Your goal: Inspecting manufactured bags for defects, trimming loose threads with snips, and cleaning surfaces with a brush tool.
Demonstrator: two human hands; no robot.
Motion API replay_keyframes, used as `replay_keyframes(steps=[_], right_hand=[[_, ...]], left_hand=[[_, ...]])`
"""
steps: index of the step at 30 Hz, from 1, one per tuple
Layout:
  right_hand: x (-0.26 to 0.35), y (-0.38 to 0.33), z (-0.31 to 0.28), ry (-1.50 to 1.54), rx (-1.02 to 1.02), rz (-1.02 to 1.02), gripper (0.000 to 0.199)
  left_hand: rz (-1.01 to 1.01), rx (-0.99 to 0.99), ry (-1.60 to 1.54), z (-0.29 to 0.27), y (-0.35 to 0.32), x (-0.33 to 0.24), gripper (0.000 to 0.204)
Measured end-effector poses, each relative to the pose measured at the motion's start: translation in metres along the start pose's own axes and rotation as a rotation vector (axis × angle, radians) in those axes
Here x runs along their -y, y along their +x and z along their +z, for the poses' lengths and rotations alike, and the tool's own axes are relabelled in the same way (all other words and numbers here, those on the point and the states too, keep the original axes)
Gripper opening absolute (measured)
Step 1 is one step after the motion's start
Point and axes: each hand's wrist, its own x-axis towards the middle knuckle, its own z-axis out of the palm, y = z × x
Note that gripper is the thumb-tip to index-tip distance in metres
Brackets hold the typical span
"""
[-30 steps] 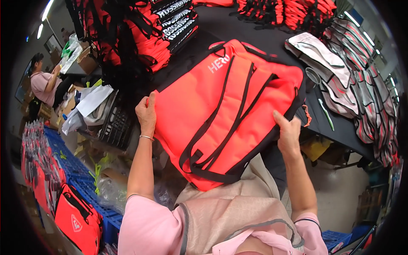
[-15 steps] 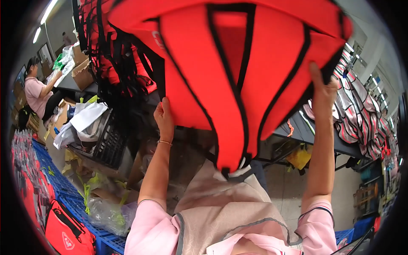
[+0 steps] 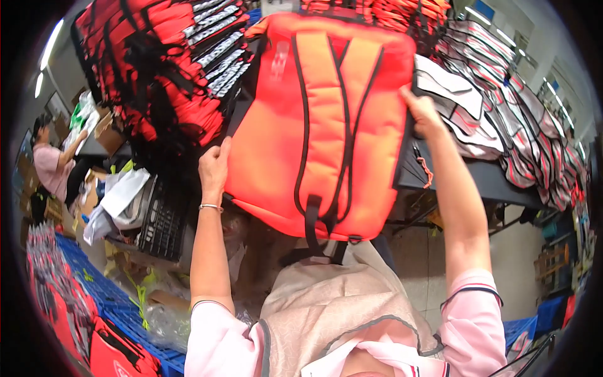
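Note:
A red backpack (image 3: 264, 144) with black edging spans the space between my two hands, its two padded shoulder straps (image 3: 323, 125) facing me. My left hand (image 3: 214, 166) grips its left side edge, fingers curled behind the cloth. On the opposite edge, higher up, my right hand (image 3: 422, 113) pinches the side with the thumb on the front. Black webbing (image 3: 312, 217) dangles from the straps' lower ends in front of my apron (image 3: 339, 295). The bag's far face is hidden from me.
Tall piles of red bags (image 3: 151, 75) with black straps stand at the back left. Grey-and-white bags (image 3: 471, 119) are heaped on the dark table (image 3: 502, 191) at right. A black crate (image 3: 164, 217) and blue baskets (image 3: 119, 308) are at left. Farther left, a person (image 3: 53, 157) sits working.
The backpack has come down and farther from me, so its whole strap side now shows. Both hands keep their hold; the left has shifted left, and the stacks behind are uncovered.

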Motion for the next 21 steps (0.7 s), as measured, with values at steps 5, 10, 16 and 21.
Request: replay_keyframes(steps=[5,10,16,21], right_hand=[[-0.107,-0.027,-0.014,-0.336,-0.136,0.177,0.044],[-0.107,-0.079,-0.043,-0.32,-0.222,0.047,0.036],[-0.101,-0.086,-0.003,-0.647,-0.17,-0.146,0.03],[-0.12,-0.094,-0.014,-1.325,-0.223,-0.268,0.06]], left_hand=[[-0.045,-0.01,0.002,-0.014,-0.02,0.101,0.057],[-0.538,0.142,-0.675,0.012,-0.076,0.043,0.062],[-0.443,0.125,-0.988,0.042,-0.101,0.046,0.055],[-0.541,0.051,-0.961,0.047,-0.113,0.033,0.064]])
